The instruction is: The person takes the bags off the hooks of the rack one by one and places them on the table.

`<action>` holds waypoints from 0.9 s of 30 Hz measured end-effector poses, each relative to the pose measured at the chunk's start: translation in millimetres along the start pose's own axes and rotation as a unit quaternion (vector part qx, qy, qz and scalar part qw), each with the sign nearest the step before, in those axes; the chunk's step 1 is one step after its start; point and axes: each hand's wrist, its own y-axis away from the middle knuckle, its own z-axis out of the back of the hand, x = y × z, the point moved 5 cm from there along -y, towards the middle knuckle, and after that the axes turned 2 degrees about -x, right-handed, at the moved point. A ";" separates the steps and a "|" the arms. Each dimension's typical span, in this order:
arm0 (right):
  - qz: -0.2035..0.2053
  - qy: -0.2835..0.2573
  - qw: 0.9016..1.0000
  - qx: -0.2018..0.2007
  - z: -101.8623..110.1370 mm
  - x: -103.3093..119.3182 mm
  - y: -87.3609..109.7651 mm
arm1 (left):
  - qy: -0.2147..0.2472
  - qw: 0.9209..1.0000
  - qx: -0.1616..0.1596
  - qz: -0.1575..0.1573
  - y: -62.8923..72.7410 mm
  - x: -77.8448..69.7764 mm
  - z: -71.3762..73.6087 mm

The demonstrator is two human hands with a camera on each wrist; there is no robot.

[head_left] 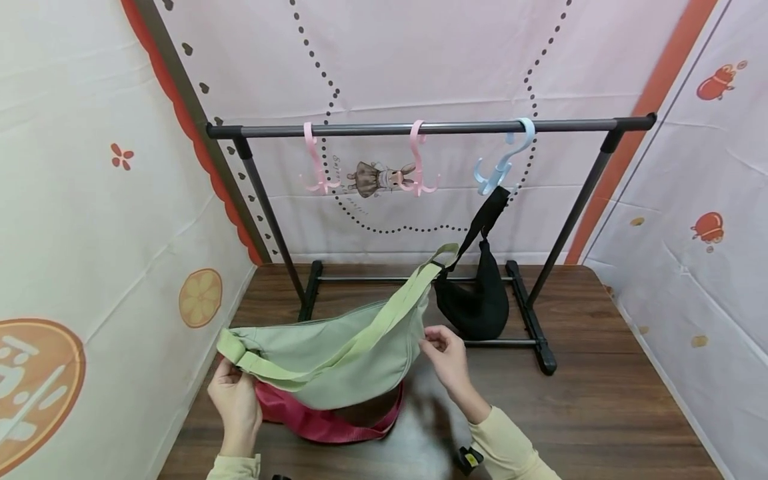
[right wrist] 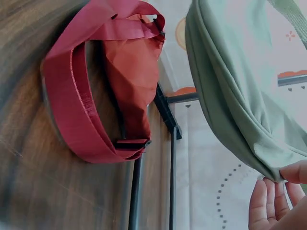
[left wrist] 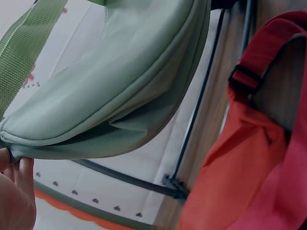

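A light green crossbody bag [head_left: 360, 381] is held up over the table, its webbing strap [head_left: 384, 320] lying across its front. My left hand [head_left: 237, 403] pinches the bag's left end, fingertips at its lower corner in the left wrist view. At the opposite end, my right hand [right wrist: 283, 206] pinches the green fabric between thumb and fingers. Beneath the green bag lies a red crossbody bag [head_left: 300, 415], partly hidden by it; the right wrist view shows its orange-red body [right wrist: 134, 72] and looped crimson strap [right wrist: 79, 110].
A black rack [head_left: 372, 130] stands on the wooden table [head_left: 600, 400]. From its bar hang two pink hooks [head_left: 315, 163] and a blue hook [head_left: 501, 167]. A black bag [head_left: 480, 310] hangs by its strap from the blue hook. Printed cloth walls [head_left: 108, 220] enclose the table.
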 end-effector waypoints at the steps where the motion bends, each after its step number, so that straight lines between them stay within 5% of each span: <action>1: -0.003 -0.008 1.000 -0.005 3.4 -4.2 1.1 | -0.002 1.000 0.003 0.002 1.9 2.6 -0.7; 7: -0.032 -0.017 0.998 -0.042 27.1 -36.8 9.6 | -0.004 0.999 0.043 0.018 16.1 21.8 -7.7; 13: -0.066 0.010 0.994 -0.084 52.5 -56.2 21.3 | -0.065 0.993 0.086 0.045 30.5 46.0 -18.7; 22: -0.125 0.045 0.983 -0.124 83.9 -84.9 38.9 | -0.189 0.968 0.129 0.104 43.9 85.7 -29.9; 27: -0.158 0.049 0.978 -0.125 90.9 -101.4 45.2 | -0.213 0.952 0.170 0.143 44.9 102.7 -32.5</action>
